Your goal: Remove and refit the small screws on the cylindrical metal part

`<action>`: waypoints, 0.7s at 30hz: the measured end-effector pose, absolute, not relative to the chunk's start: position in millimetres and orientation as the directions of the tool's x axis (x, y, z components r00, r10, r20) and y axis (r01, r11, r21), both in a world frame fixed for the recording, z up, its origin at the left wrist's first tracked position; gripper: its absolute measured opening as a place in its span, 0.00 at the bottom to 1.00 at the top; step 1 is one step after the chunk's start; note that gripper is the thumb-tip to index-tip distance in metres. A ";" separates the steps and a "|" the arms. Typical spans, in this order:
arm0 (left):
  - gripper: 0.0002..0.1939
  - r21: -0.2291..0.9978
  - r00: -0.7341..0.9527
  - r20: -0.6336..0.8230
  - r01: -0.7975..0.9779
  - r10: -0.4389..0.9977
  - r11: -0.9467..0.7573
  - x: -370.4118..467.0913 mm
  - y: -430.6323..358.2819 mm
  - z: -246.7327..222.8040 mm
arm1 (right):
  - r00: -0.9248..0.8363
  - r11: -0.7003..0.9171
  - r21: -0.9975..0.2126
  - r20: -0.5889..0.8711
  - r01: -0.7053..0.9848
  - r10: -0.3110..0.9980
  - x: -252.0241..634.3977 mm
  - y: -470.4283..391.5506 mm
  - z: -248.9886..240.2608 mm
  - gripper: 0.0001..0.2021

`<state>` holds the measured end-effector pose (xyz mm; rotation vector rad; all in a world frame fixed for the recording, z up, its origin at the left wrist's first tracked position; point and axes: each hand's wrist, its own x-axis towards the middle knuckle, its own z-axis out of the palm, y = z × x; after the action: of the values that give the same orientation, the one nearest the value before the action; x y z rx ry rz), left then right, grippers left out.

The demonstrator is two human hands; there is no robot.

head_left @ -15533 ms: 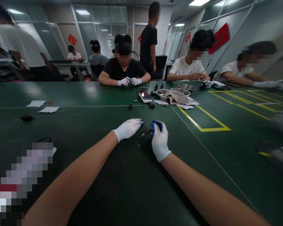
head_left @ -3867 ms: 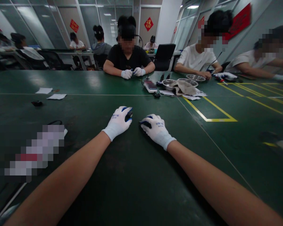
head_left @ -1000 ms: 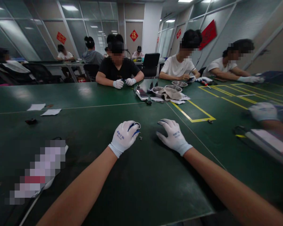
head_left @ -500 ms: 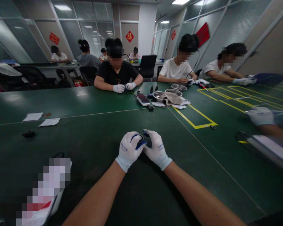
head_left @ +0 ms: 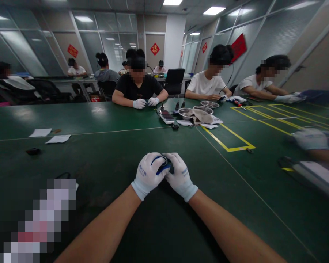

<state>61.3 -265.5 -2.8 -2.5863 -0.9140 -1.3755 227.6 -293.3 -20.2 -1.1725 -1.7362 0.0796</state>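
Observation:
Both of my hands wear white gloves with blue palms and meet over the green table [head_left: 104, 164]. Curled around a small dark round part [head_left: 164, 160] with a pale curved rim is my left hand [head_left: 150, 173]; most of the part is hidden by fingers, so its kind does not show. My right hand [head_left: 179, 174] presses its thumb and fingers to the part's right side, closed against it. The two gloves touch or nearly touch at the fingertips.
Metal bowls [head_left: 185, 112] with a grey cloth [head_left: 201, 117] stand ahead, beside a pixelated device [head_left: 167, 117]. White papers [head_left: 58, 139] and a small black object [head_left: 33, 151] lie left. A co-worker's gloved hand [head_left: 311, 138] is at right; several people sit opposite.
My right fingers, earlier spread a little off the part, have closed in onto it. My left hand keeps its hold. The whole view has tilted and shifted slightly.

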 end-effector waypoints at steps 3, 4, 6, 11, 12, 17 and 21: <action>0.09 0.173 0.448 0.775 0.527 0.445 -0.832 63.2 -265.4 -1.4 | -0.016 0.530 -0.549 0.684 0.647 0.729 227.4 -293.9 -16.7 0.21; 0.09 0.163 0.448 0.782 0.524 0.433 -0.836 64.1 -265.1 -1.0 | -0.009 0.524 -0.557 0.680 0.645 0.734 227.2 -293.9 -15.5 0.21; 0.09 0.152 0.442 0.795 0.519 0.416 -0.841 65.3 -264.2 -0.4 | 0.007 0.504 -0.577 0.662 0.642 0.750 226.4 -293.3 -13.5 0.20; 0.09 0.178 0.431 0.777 0.548 0.458 -0.817 64.7 -262.5 -1.0 | 0.029 0.468 -0.620 0.620 0.630 0.784 222.6 -290.2 -14.9 0.20; 0.10 0.178 0.430 0.775 0.554 0.463 -0.813 64.2 -262.5 -1.4 | 0.033 0.467 -0.623 0.620 0.627 0.784 222.0 -289.7 -16.2 0.20; 0.10 0.176 0.437 0.775 0.544 0.456 -0.821 62.8 -261.8 -2.9 | 0.067 0.484 -0.629 0.649 0.609 0.758 222.9 -288.5 -22.0 0.21; 0.09 0.236 0.370 0.793 0.546 0.484 -0.804 61.8 -261.6 -1.5 | 0.100 0.450 -0.644 0.632 0.618 0.768 229.0 -288.5 -20.3 0.18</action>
<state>61.8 -261.6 -1.5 -2.5455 -0.9582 -1.4365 229.0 -288.5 -20.3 -1.2413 -1.5934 0.1693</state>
